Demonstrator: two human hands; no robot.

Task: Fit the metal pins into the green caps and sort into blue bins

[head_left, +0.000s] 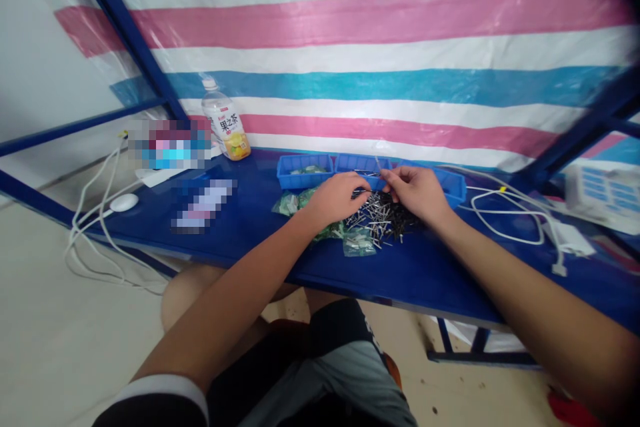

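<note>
A loose pile of small thin metal pieces (377,217), silvery and black, lies on the blue tabletop; they look like pins or rivets, but blur hides their exact kind. Over the pile's left side, my left hand (340,199) is closed, its thumb and fingers together near a small dark piece. My right hand (420,195) pinches at the upper right of the pile, and a thin pale sliver shows by its fingertips. What either hand holds is too small to name. Green-tinted plastic packets (359,242) lie beside and in front of the pile, partly under my left wrist.
Behind my hands stand a left blue bin (285,180) with packets inside, a middle bin (363,163) and a right bin (453,188). A drink bottle (227,123) is at the back left. White cables (525,203) and a power strip (573,239) lie right.
</note>
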